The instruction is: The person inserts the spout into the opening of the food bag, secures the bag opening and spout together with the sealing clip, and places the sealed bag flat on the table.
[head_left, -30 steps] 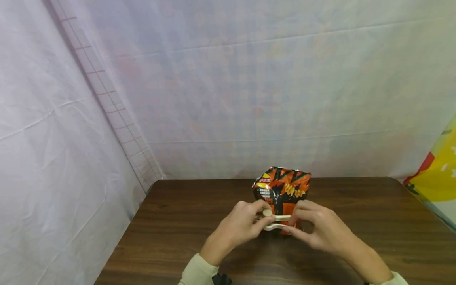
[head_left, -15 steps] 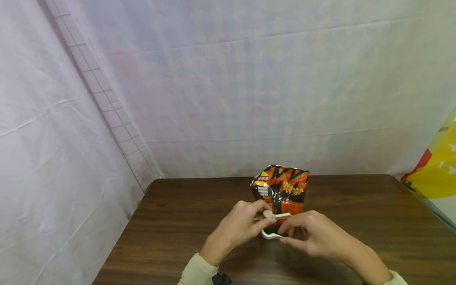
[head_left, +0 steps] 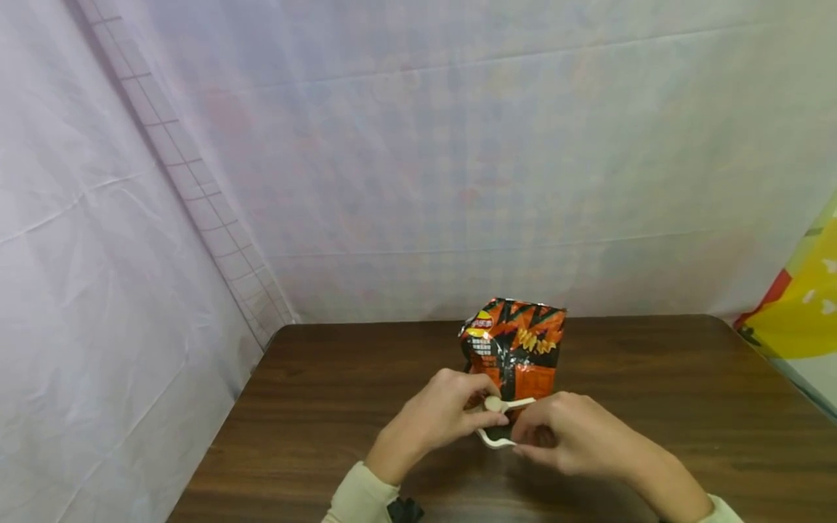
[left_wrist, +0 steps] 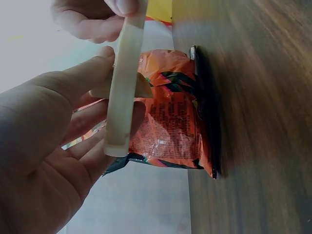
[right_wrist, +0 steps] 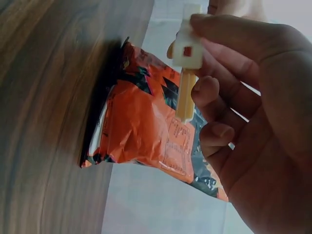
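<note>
Sheeting [head_left: 418,160], pale and creased, hangs beyond the far edge of a dark wood-grain table [head_left: 327,392] and down its left side. Yellow cloth [head_left: 801,312] with white and red patches shows just outside the table's far right corner. An orange-and-black snack bag [head_left: 532,334], printed with a red-and-yellow logo, stands upright on the table, right of the middle and near the far edge. Both hands are on its near side, above the tabletop. The left hand [head_left: 438,414] has thumb and fingers close together, pinching the rounded end of a cream plastic clip [head_left: 521,404]. The right hand [head_left: 572,436] is bent inward, its thumb and fingertips gripping the clip's other arm at the end that bears a square hole. Both clip arms stand apart, in front of the bag; whether they touch it cannot be told.
</note>
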`<action>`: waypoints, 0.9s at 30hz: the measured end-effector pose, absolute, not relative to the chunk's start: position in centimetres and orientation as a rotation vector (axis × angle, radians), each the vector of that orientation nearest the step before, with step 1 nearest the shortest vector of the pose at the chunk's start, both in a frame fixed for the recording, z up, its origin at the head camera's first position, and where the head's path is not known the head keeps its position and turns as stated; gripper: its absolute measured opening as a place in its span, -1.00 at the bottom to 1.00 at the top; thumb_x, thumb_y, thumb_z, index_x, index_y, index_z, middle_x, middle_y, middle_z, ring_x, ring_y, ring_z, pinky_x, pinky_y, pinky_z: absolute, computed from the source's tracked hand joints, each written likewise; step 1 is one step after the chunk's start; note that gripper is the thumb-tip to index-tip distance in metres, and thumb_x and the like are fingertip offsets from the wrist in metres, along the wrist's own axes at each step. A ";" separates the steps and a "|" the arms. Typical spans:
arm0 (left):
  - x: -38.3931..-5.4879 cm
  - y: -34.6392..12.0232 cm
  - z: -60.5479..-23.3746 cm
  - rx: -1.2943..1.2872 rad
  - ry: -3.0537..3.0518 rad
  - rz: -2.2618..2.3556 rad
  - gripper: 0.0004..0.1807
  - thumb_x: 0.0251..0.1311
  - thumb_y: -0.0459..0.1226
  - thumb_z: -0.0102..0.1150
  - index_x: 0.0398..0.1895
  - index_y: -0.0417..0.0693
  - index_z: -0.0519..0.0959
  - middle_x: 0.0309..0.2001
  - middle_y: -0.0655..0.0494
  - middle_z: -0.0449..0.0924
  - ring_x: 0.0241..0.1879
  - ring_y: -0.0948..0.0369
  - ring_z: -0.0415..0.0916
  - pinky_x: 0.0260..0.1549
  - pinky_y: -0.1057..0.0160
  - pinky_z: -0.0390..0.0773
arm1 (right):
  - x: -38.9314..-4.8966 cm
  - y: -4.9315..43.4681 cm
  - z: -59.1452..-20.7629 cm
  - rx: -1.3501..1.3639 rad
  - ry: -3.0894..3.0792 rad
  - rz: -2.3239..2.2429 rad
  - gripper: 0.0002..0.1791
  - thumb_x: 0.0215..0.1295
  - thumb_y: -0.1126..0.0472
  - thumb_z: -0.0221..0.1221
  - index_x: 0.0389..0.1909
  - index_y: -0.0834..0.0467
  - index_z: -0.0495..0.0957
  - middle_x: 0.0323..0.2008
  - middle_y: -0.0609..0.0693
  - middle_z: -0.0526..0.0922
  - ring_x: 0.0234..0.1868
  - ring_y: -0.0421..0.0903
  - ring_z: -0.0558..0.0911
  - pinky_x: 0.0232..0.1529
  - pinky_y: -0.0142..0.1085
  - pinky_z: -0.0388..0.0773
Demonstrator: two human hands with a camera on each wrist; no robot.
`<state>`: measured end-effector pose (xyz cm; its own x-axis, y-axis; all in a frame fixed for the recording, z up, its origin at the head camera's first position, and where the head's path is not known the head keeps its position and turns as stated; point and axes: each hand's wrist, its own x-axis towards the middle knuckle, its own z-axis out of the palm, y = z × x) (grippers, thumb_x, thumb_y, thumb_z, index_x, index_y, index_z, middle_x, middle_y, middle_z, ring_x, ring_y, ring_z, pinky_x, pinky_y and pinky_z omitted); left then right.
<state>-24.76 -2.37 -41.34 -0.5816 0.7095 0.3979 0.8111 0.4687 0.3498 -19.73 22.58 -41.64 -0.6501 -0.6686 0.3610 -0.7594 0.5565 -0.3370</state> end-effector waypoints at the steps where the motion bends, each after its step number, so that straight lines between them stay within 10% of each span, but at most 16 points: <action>1: -24.8 -2.4 -41.4 -1.330 -2.525 -0.769 -0.77 0.30 -0.04 0.54 -0.16 0.10 0.72 -0.29 0.33 0.77 -0.32 0.59 0.57 -0.35 0.70 0.48 | -19.7 22.5 -41.7 1.208 -2.601 0.669 -0.76 0.29 0.09 0.54 -0.35 -0.32 0.68 -0.47 -0.54 0.54 -0.47 -0.53 0.48 -0.47 -0.56 0.42; 13: -24.6 -2.3 -41.4 -1.435 -2.481 -0.688 -0.70 0.29 -0.02 0.52 0.01 0.11 0.82 -0.03 0.28 0.79 -0.06 0.42 0.66 -0.09 0.61 0.55 | -19.4 22.1 -42.0 1.201 -2.590 0.508 -0.77 0.23 0.13 0.55 -0.39 -0.26 0.69 -0.47 -0.52 0.52 -0.47 -0.56 0.41 -0.48 -0.55 0.35; 27: -24.7 -3.0 -40.8 -1.456 -2.477 -0.798 -0.76 0.33 -0.10 0.53 -0.02 0.04 0.82 -0.12 0.22 0.72 -0.21 0.43 0.59 -0.27 0.60 0.61 | -19.5 21.5 -42.6 1.227 -2.757 0.569 -0.80 0.26 0.12 0.53 -0.43 -0.26 0.73 -0.50 -0.55 0.55 -0.47 -0.56 0.46 -0.50 -0.51 0.43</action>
<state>-24.72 -3.01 -40.83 -0.5133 0.7636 0.3916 0.8487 0.3838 0.3639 -19.48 21.52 -42.63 -0.6788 -0.7032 0.2117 -0.7295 0.6126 -0.3042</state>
